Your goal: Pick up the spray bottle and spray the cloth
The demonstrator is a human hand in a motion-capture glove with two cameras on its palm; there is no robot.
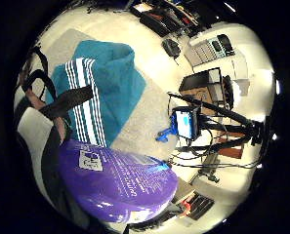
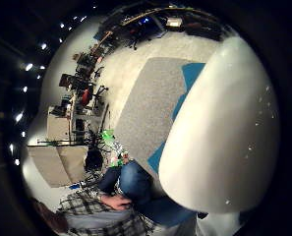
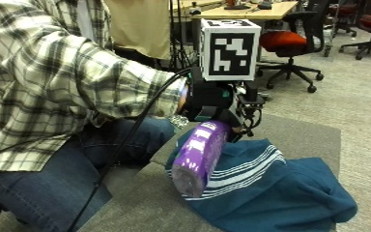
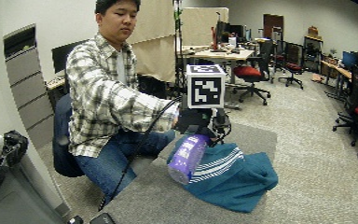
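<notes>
In the outside view, a purple spray bottle (image 3: 198, 157) hangs tilted in the air, its base towards the table's near side, just above a teal cloth (image 3: 276, 188) with white stripes. My gloved right hand (image 3: 214, 104) grips the bottle at its top end. The cloth lies crumpled on the grey table (image 3: 301, 133). The wide outside view shows the same: hand (image 4: 197, 119), bottle (image 4: 187, 158), cloth (image 4: 235, 179). The little finger side palm view has the purple bottle (image 1: 120, 180) close by, over the striped cloth (image 1: 110, 87). A white rounded surface (image 2: 224, 132) fills much of the thumb side palm view.
The person's jeans-clad knee (image 3: 50, 193) is against the table's near edge. Office chairs (image 3: 288, 41) and desks stand on the carpet behind. A tripod with a blue device (image 1: 186, 122) stands beside the table. Bare grey table top (image 4: 160, 200) lies in front of the cloth.
</notes>
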